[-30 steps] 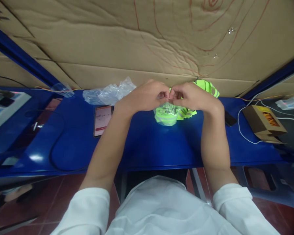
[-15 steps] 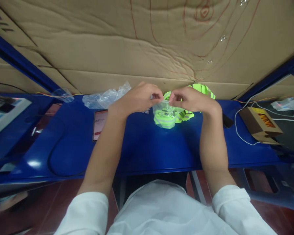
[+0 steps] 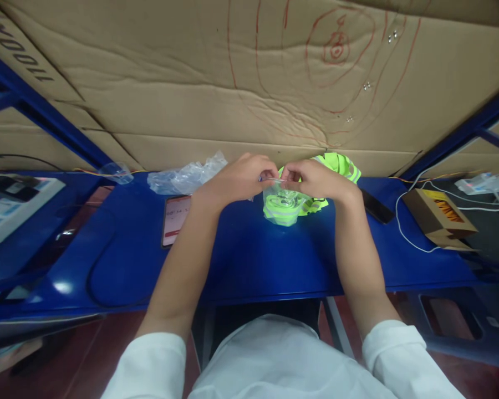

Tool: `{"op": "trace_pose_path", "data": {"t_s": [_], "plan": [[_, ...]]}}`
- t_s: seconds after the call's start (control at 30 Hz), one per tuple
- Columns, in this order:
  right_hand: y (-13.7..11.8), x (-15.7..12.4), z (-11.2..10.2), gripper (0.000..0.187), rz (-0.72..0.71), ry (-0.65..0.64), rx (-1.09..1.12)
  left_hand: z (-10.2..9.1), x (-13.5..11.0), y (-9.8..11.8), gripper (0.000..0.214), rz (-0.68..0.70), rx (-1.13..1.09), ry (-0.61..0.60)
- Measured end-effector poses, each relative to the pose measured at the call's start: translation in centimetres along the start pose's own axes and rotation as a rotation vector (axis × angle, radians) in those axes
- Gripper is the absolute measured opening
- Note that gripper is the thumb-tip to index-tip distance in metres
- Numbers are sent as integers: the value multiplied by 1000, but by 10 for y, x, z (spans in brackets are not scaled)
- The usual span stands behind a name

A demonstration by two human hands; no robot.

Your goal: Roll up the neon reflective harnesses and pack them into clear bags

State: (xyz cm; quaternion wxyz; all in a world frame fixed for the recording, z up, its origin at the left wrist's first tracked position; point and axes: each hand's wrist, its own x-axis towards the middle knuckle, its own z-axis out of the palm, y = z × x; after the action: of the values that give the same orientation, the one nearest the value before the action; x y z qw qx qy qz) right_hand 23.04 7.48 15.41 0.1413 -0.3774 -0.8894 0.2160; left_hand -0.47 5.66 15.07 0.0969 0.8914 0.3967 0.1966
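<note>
A small clear plastic bag (image 3: 284, 217) hangs upright over the blue table, its top edge pinched between both hands. Inside it sits a rolled neon-yellow reflective strap (image 3: 280, 208) with pale stripes. My left hand (image 3: 249, 176) grips the bag's rim at its left side, fingers closed. My right hand (image 3: 311, 178) pinches the rim close by, fingertips almost meeting those of the left. More neon-yellow reflective material (image 3: 341, 165) lies behind and beside the right hand, partly hidden by it.
Crumpled clear plastic bags (image 3: 187, 176) and a lit phone (image 3: 172, 221) lie to the left on the blue table (image 3: 270, 266). A dark phone-like object (image 3: 376, 206), a white cable (image 3: 403, 224) and an open cardboard box (image 3: 438, 219) are on the right. Cardboard (image 3: 170, 105) walls the back.
The camera view has tilted up slightly, so everything sits lower in the picture. Both hands still pinch the bag's rim, which now looks drawn flat and closer together.
</note>
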Motion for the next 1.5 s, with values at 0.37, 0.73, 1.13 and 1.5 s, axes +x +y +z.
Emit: {"op": "trace_pose_path", "data": {"t_s": [0.37,0.73,1.13,1.5], "plan": [[-5,-2,0,14,1,51,-30,2,3,2,19,28,52,37],[-3,-1,1,12,-66,56,5,-11,-2,-3,19,-78,-168,-43],[-1,2,1,13,19,73,-5,0,2,-5,21,-53,-12,-3],[-4,2,0,13,21,47,84,-13,-2,-9,18,-182,-153,-64]]}}
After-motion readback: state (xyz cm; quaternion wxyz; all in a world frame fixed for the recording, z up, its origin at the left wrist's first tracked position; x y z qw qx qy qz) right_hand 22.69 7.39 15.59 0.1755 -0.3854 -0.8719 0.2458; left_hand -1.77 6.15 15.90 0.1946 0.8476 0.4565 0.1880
